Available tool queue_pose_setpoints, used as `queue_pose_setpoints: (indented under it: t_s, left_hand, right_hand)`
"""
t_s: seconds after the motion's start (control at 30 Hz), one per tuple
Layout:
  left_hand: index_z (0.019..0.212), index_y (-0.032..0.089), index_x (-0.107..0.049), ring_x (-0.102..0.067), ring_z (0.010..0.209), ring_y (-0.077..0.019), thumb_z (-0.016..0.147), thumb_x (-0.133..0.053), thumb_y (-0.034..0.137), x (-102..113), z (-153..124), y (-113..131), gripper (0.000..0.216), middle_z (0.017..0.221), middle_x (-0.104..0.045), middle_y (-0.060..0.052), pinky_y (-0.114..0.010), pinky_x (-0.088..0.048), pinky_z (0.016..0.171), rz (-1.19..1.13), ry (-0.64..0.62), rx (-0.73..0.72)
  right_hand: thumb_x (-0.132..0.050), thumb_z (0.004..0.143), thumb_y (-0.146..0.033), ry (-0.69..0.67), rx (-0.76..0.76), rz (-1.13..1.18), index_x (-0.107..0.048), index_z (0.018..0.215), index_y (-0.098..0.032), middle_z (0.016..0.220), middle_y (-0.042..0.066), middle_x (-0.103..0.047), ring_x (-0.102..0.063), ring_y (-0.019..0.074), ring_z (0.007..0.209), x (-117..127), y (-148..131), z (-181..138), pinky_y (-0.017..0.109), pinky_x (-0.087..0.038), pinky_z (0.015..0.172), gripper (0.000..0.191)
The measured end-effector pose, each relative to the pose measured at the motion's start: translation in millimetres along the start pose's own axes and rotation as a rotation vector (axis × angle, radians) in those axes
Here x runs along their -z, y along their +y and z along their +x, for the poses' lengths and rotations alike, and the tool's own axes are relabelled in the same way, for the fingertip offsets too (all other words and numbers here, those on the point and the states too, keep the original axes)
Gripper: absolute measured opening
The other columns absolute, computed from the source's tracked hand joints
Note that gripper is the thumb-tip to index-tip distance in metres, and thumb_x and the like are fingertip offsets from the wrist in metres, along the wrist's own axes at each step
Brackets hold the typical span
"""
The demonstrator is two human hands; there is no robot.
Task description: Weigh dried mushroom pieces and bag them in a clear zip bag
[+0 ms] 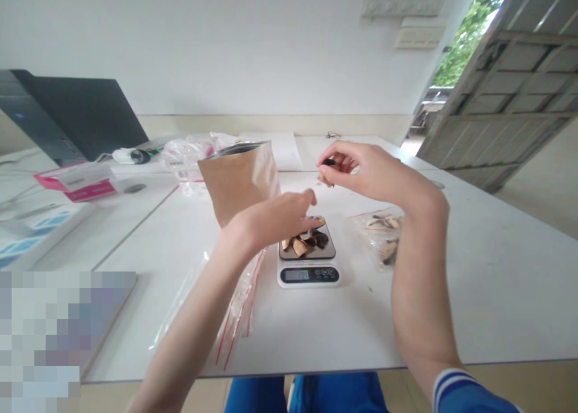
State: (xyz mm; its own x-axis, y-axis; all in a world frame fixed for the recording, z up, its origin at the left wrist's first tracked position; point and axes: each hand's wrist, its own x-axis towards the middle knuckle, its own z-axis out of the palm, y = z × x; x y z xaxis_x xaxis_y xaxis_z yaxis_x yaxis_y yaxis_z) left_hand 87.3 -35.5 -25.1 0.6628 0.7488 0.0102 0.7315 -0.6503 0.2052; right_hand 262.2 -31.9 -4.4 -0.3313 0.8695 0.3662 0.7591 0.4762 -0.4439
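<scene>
A small digital kitchen scale (308,273) sits mid-table with several brown and dark dried slices (306,242) piled on its platform. My left hand (275,217) hovers over that pile, fingertips pinching a slice at its edge. Raised above and behind the scale, my right hand (361,169) pinches a dark dried piece (328,162) between thumb and fingers. An open brown paper pouch (239,181) stands upright just left of the scale.
A clear zip bag with more slices (383,232) lies right of the scale, and empty red-striped zip bags (239,316) lie under my left forearm. A pink box (74,181), a black laptop (85,115) and plastic wrapping (185,154) sit far left. The white table's front edge (316,365) is near.
</scene>
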Motion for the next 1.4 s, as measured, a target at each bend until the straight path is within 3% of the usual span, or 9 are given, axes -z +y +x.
queue_pose_setpoints:
  t_s: [0.2, 0.4, 0.63, 0.9, 1.0, 1.13, 1.27, 1.33, 1.4]
  left_hand:
    - [0.081, 0.014, -0.06, -0.06, 0.067, -0.0161, 0.083, -0.04, 0.017, -20.4, 11.3, 11.1, 0.021, 0.077, -0.067, -0.005, -0.026, -0.037, 0.057, 0.099, -0.245, -0.088]
    - [0.085, 0.011, -0.065, -0.064, 0.079, -0.0244, 0.068, -0.066, 0.018, -39.1, 25.8, 8.5, 0.018, 0.088, -0.07, -0.012, -0.029, -0.043, 0.061, 0.197, -0.353, 0.02]
    - [0.106, 0.005, -0.062, -0.058, 0.108, -0.0305, 0.073, -0.061, 0.012, -62.9, 31.0, 15.5, 0.033, 0.113, -0.062, -0.023, -0.033, -0.046, 0.082, 0.23, -0.25, 0.105]
    - [0.106, 0.002, -0.06, -0.058, 0.105, -0.0312, 0.084, -0.049, 0.018, -68.6, 33.8, 18.0, 0.03, 0.11, -0.06, -0.027, -0.034, -0.045, 0.08, 0.251, -0.149, 0.103]
    - [0.104, 0.008, -0.061, -0.059, 0.104, -0.0289, 0.085, -0.047, 0.02, -61.2, 35.3, 12.4, 0.027, 0.107, -0.063, -0.022, -0.033, -0.045, 0.078, 0.237, -0.131, 0.049]
    - [0.092, 0.015, -0.063, -0.062, 0.077, -0.0183, 0.088, -0.039, 0.035, -24.5, 21.8, -0.8, 0.032, 0.089, -0.067, -0.008, -0.028, -0.043, 0.064, 0.132, -0.142, -0.018]
    - [0.09, 0.02, -0.061, -0.055, 0.067, -0.0112, 0.086, -0.04, 0.052, 18.9, -9.1, -20.1, 0.039, 0.077, -0.064, 0.0, -0.026, -0.04, 0.06, -0.148, 0.24, 0.009]
    - [0.088, 0.018, -0.058, -0.053, 0.069, -0.009, 0.088, -0.037, 0.052, 32.1, -22.3, -30.6, 0.04, 0.077, -0.061, 0.002, -0.026, -0.041, 0.063, -0.261, 0.584, -0.023]
    - [0.097, 0.018, -0.055, -0.054, 0.074, -0.0101, 0.089, -0.018, 0.058, 38.3, -30.4, -41.4, 0.055, 0.079, -0.06, 0.003, -0.028, -0.041, 0.064, -0.252, 0.879, 0.027]
  right_hand:
    - [-0.059, 0.075, -0.039, -0.171, -0.112, -0.097, -0.065, 0.087, -0.02, 0.08, 0.002, -0.064, -0.056, 0.0136, 0.067, 7.2, 14.3, -5.3, 0.024, -0.04, 0.058, 0.023]
    - [-0.059, 0.075, -0.04, -0.175, -0.123, -0.092, -0.065, 0.088, -0.02, 0.077, 0.001, -0.065, -0.056, 0.0132, 0.067, 9.9, 15.2, -6.0, 0.024, -0.039, 0.058, 0.024]
    - [-0.058, 0.076, -0.041, -0.192, -0.105, -0.079, -0.064, 0.087, -0.019, 0.076, 0.001, -0.066, -0.057, 0.013, 0.066, 10.7, 11.7, -5.8, 0.023, -0.038, 0.057, 0.025]
    - [-0.058, 0.076, -0.044, -0.191, -0.11, -0.07, -0.065, 0.086, -0.02, 0.075, 0.001, -0.066, -0.056, 0.013, 0.065, 10.7, 12.0, -6.3, 0.024, -0.038, 0.058, 0.028]
    - [-0.058, 0.076, -0.045, -0.188, -0.117, -0.074, -0.065, 0.087, -0.02, 0.075, 0.001, -0.066, -0.056, 0.0127, 0.064, 11.9, 11.5, -8.2, 0.024, -0.038, 0.056, 0.028]
    - [-0.056, 0.077, -0.045, -0.191, -0.13, -0.081, -0.065, 0.087, -0.021, 0.076, 0.0, -0.066, -0.056, 0.0125, 0.064, 15.1, 13.5, -11.4, 0.024, -0.037, 0.054, 0.028]
    - [-0.056, 0.077, -0.048, -0.213, -0.147, -0.098, -0.066, 0.084, -0.02, 0.076, 0.001, -0.067, -0.057, 0.0132, 0.063, 18.7, 17.9, -12.9, 0.025, -0.038, 0.055, 0.03]
    - [-0.056, 0.077, -0.048, -0.223, -0.16, -0.124, -0.066, 0.083, -0.02, 0.076, 0.001, -0.067, -0.057, 0.0136, 0.063, 20.0, 19.5, -12.7, 0.025, -0.038, 0.054, 0.03]
    - [-0.057, 0.076, -0.047, -0.228, -0.173, -0.143, -0.066, 0.083, -0.021, 0.076, 0.001, -0.067, -0.058, 0.0142, 0.064, 20.7, 19.9, -12.3, 0.025, -0.039, 0.055, 0.028]
